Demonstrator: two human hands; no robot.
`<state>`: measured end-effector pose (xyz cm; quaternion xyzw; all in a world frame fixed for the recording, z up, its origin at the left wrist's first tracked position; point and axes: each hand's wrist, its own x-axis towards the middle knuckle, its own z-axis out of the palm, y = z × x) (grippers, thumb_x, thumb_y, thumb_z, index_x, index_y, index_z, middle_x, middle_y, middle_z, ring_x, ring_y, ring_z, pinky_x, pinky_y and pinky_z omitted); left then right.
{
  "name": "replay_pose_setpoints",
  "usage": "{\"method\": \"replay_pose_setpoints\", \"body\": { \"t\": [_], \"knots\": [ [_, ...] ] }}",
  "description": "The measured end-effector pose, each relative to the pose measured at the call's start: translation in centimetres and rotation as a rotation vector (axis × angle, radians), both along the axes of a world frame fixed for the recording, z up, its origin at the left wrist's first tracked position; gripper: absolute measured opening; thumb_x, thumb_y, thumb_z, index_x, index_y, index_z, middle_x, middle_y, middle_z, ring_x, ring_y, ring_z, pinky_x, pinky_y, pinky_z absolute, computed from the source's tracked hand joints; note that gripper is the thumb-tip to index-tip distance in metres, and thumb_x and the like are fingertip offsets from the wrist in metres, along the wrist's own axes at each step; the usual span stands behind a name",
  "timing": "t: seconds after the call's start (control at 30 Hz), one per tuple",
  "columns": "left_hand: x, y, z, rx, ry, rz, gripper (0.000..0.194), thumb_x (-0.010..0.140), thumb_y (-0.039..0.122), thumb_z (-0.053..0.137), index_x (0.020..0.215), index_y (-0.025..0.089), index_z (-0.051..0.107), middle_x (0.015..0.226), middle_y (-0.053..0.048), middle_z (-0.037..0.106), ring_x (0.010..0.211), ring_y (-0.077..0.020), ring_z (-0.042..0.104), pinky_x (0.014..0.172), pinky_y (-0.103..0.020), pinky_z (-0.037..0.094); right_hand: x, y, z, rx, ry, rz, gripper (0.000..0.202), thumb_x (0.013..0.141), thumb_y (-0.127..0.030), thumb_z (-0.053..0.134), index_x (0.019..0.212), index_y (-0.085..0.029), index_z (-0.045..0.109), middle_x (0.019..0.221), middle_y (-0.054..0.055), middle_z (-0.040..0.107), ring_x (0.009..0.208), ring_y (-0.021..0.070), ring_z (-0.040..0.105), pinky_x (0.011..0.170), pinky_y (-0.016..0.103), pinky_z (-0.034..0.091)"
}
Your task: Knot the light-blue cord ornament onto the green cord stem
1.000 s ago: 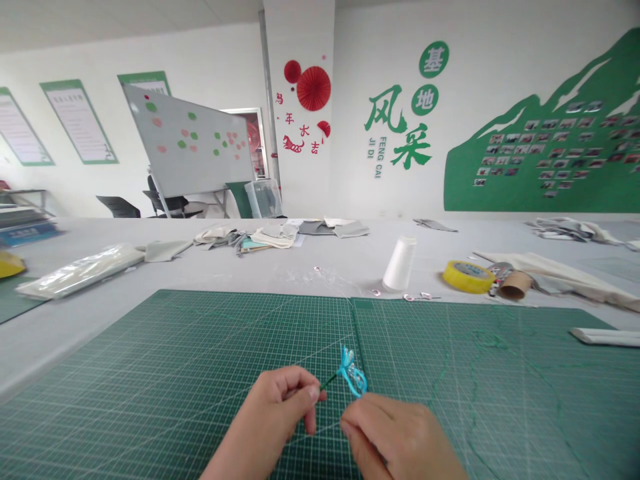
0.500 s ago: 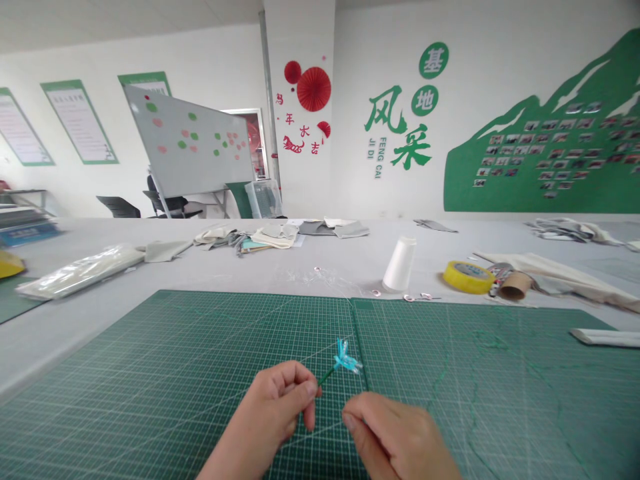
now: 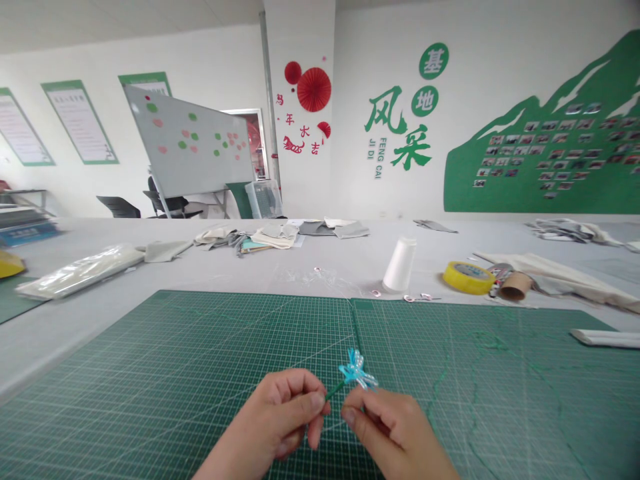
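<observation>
A small blue flower (image 3: 356, 372) with shiny, beaded-looking petals tops a thin green stem (image 3: 335, 390). Thumb and forefinger of my left hand (image 3: 287, 413) pinch that stem, and the flower tilts up to the right. My right hand (image 3: 395, 430) is closed in a pinch just right of the stem, its fingertips below the flower. Whatever lies between those fingertips is too small to make out. Both hands are above the green cutting mat (image 3: 215, 360).
Loose green thread (image 3: 493, 343) trails over the mat's right side. Behind stand a white thread cone (image 3: 400, 265), a yellow tape roll (image 3: 469, 277) and a cardboard tube (image 3: 515, 286). A plastic-wrapped bundle (image 3: 83, 272) lies left; fabric scraps (image 3: 275, 235) lie farther back.
The flower has moved slightly right and down and turned, showing more of its beaded petals. My left hand has shifted a little right, bringing the stem closer to my right hand.
</observation>
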<state>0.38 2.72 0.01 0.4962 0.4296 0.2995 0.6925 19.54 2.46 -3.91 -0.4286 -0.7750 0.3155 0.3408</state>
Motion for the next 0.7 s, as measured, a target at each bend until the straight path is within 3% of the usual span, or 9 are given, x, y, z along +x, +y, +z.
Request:
{"method": "replay_pose_setpoints", "body": {
  "t": [0.17, 0.27, 0.43, 0.53, 0.7],
  "knots": [
    [0.1, -0.5, 0.4, -0.061, 0.028, -0.102, 0.027, 0.073, 0.043, 0.064, 0.072, 0.017, 0.056, 0.049, 0.007, 0.055, 0.036, -0.0045, 0.02, 0.041, -0.022, 0.009, 0.4, 0.7, 0.4, -0.277, 0.199, 0.113, 0.035, 0.085, -0.045, 0.056, 0.064, -0.017, 0.057, 0.058, -0.004, 0.045, 0.056, 0.0118, 0.039, 0.053, 0.022, 0.032],
    [0.1, -0.5, 0.6, -0.089, 0.119, -0.217, 0.022, 0.068, 0.037, 0.066, 0.069, 0.018, 0.057, 0.058, 0.005, 0.06, 0.042, -0.0058, 0.031, 0.044, -0.02, 0.018, 0.7, 1.0, 0.7, -0.356, 0.256, 0.149, 0.03, 0.08, -0.042, 0.062, 0.064, -0.016, 0.062, 0.058, -0.002, 0.051, 0.056, 0.0119, 0.042, 0.053, 0.022, 0.034],
    [0.1, -0.6, 1.3, -0.065, 0.337, -0.262, 0.004, 0.064, 0.022, 0.058, 0.063, 0.019, 0.06, 0.055, 0.008, 0.046, 0.05, -0.0087, 0.034, 0.05, -0.021, 0.024, 1.2, 1.3, 0.8, -0.331, 0.25, 0.215, 0.019, 0.078, -0.03, 0.065, 0.066, -0.016, 0.071, 0.062, -0.001, 0.057, 0.059, 0.0121, 0.048, 0.056, 0.022, 0.036],
    [0.3, -1.0, 1.5, -0.008, 0.389, -0.291, 0.009, 0.065, 0.017, 0.053, 0.059, 0.021, 0.06, 0.059, 0.007, 0.05, 0.056, -0.0103, 0.04, 0.052, -0.021, 0.028, 1.3, 1.5, 1.0, -0.329, 0.183, 0.243, 0.013, 0.075, -0.025, 0.069, 0.066, -0.017, 0.072, 0.06, -0.003, 0.054, 0.058, 0.0111, 0.047, 0.055, 0.022, 0.035],
    [1.0, -2.1, 1.0, 0.061, 0.507, -0.162, 0.012, 0.067, 0.016, 0.053, 0.059, 0.021, 0.061, 0.06, 0.007, 0.052, 0.057, -0.0107, 0.043, 0.053, -0.021, 0.029, 1.2, 1.3, 2.4, -0.313, 0.017, 0.232, 0.012, 0.075, -0.011, 0.066, 0.065, -0.016, 0.07, 0.058, -0.005, 0.05, 0.056, 0.0092, 0.044, 0.053, 0.019, 0.032]
  ]
}}
